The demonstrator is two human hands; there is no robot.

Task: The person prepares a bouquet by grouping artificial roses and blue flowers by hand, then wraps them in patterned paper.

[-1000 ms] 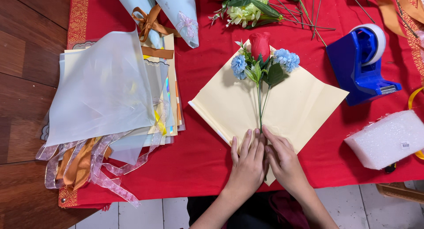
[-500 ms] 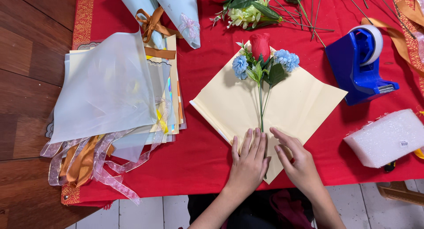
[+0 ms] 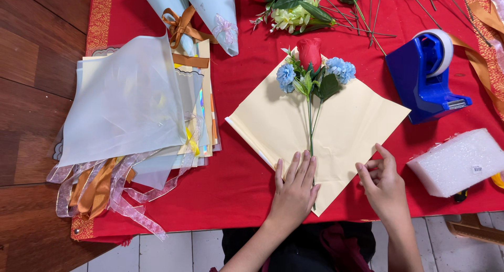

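We have a square sheet of cream wrapping paper [image 3: 346,130] lying as a diamond on the red cloth over the bench [image 3: 247,57], and on it a small spray of artificial flowers [image 3: 313,67]: a red rosebud between two pale blue blooms, thin green stems running down toward six o'clock.

Our left hand [image 3: 295,190] lies flat, fingers together, pressing the paper's lower corner and the stem ends. Our right hand [image 3: 383,180], at three o'clock from it, is loosely curled with fingers apart at the paper's lower right edge, clamped on nothing that we can make out.

To do this well, we judge that the flat palm should hold stems and corner firmly, so the other hand can lift the edge and fold it without creasing.

At nine o'clock sits a stack of translucent and cream wrapping sheets [image 3: 131,104] with ribbon tails. At two o'clock stands a blue tape dispenser [image 3: 428,72]. At three o'clock rests a white foam block [image 3: 457,162] bearing a small pale sticker on its end. At twelve o'clock lie loose green stems and pale blossoms [image 3: 299,12].
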